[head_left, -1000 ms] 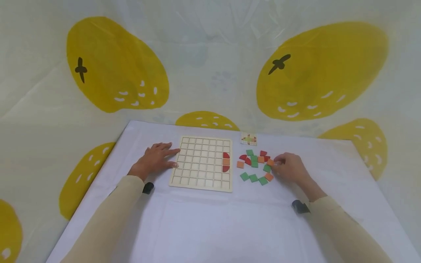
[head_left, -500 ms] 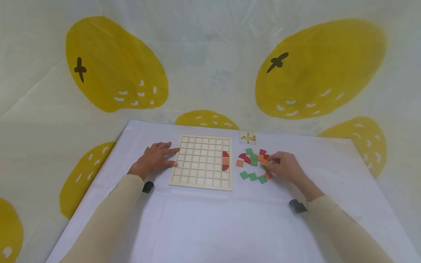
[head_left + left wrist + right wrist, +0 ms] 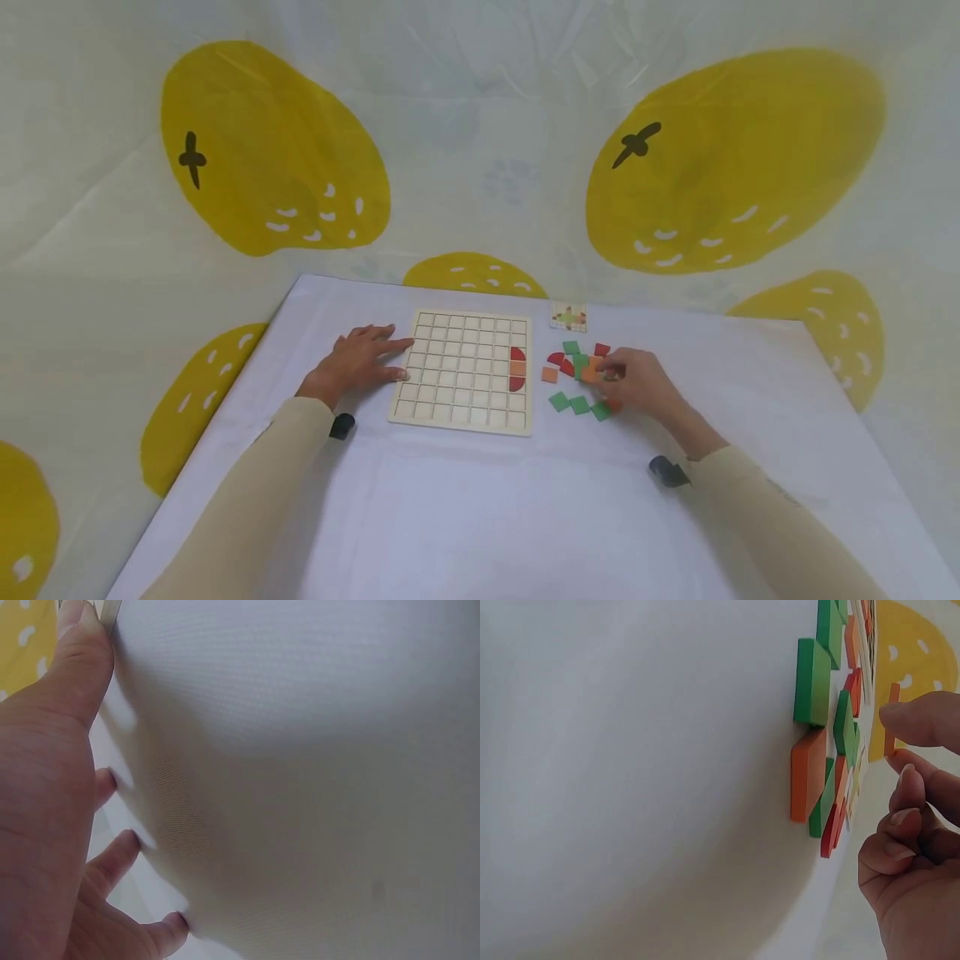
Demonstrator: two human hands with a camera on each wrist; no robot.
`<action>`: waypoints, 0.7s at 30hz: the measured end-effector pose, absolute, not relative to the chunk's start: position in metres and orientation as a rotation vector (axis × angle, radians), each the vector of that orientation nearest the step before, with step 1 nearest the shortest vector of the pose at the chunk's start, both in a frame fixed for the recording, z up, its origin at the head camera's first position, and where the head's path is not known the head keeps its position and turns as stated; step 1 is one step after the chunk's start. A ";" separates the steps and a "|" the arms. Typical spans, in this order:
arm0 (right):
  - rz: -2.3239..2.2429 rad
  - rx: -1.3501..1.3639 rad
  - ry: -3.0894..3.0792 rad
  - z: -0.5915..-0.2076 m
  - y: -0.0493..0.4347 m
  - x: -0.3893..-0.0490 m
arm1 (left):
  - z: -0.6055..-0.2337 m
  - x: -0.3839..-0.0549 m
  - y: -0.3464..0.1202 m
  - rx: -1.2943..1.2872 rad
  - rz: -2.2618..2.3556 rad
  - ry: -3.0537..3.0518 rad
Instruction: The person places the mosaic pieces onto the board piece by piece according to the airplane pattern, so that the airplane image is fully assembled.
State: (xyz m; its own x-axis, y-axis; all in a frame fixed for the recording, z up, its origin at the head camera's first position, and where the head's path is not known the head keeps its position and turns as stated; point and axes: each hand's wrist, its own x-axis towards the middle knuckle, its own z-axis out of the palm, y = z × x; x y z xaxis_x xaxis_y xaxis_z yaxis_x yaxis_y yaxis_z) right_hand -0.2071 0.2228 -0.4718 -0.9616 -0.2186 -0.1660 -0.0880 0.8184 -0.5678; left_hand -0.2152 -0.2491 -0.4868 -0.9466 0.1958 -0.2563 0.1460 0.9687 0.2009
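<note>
A pale wooden grid board (image 3: 459,425) lies flat on the white table. Its right column holds an orange square tile (image 3: 517,367) between two red quarter-round tiles. My left hand (image 3: 356,362) has its fingers spread; the index fingertip and thumb (image 3: 79,664) touch the board's left edge, and the other fingertips rest on the table. Over the pile right of the board, my right hand (image 3: 645,383) pinches another orange square tile (image 3: 889,742) between thumb and index finger, clear of the table. Green tiles (image 3: 810,682), red tiles and orange tiles lie beneath and around it, some hidden.
A small pattern card (image 3: 569,317) lies behind the loose tiles near the table's back edge. A loose orange tile (image 3: 550,375) sits just right of the board. Behind the table hangs a pale sheet printed with yellow fruit (image 3: 735,158).
My right hand has moved left over the pile, carrying the pinched orange tile from its right side towards the board. My left hand stays at the board's edge.
</note>
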 end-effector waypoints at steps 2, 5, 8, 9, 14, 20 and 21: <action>-0.856 -0.242 2.777 -0.473 0.220 -0.207 | -0.486 -0.214 -0.248 0.255 0.265 2.843; -0.856 -0.259 2.779 -0.475 0.215 -0.206 | -0.483 -0.212 -0.247 0.247 0.273 2.854; -0.856 -0.281 2.780 -0.476 0.209 -0.207 | -0.480 -0.211 -0.247 0.237 0.271 2.861; -0.861 -0.286 2.778 -0.476 0.207 -0.207 | -0.480 -0.211 -0.247 0.232 0.277 2.860; -0.868 -0.322 2.769 -0.477 0.201 -0.209 | -0.480 -0.211 -0.248 0.231 0.302 2.846; -0.844 -0.395 2.791 -0.476 0.196 -0.208 | -0.481 -0.213 -0.248 0.236 0.302 2.840; -0.846 -0.401 2.788 -0.476 0.195 -0.208 | -0.480 -0.213 -0.248 0.235 0.302 2.839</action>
State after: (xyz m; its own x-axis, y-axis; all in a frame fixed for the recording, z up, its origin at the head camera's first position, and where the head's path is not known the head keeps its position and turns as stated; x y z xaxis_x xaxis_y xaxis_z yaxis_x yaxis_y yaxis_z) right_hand -0.2078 0.1952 -0.4760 -0.9431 -0.3134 -0.1110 -0.1989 0.7993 -0.5670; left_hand -0.2129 -0.2479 -0.4803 -0.9486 0.1887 -0.2543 0.1309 0.9649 0.2275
